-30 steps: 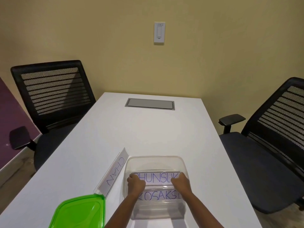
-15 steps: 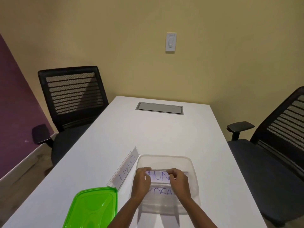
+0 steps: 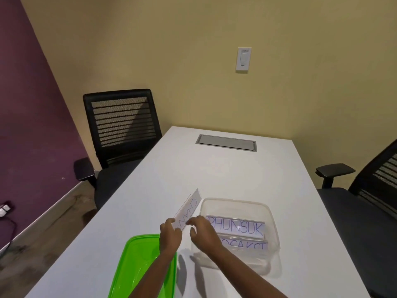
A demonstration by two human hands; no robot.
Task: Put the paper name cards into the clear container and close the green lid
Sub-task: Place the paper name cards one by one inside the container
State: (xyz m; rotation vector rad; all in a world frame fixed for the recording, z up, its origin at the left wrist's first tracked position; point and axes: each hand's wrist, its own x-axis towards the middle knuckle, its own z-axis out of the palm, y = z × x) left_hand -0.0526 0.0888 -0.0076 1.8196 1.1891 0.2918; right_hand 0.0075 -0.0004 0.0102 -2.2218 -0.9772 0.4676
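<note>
Seemingly three name cards (image 3: 236,227), one clear container (image 3: 273,222), one green lid (image 3: 137,265), two chairs (image 3: 122,119), one table (image 3: 214,168).

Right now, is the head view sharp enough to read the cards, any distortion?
Head view: soft overall, but the PHUNSUK card in the clear container and the CHAN card beside it read fine; wide-angle slants the wall corner.

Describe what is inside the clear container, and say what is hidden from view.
Two name cards stand inside the clear container: the PHUNSUK card, and a second card in front of it. The right hand covers the second card's first letters and the container's near-left corner.
</note>
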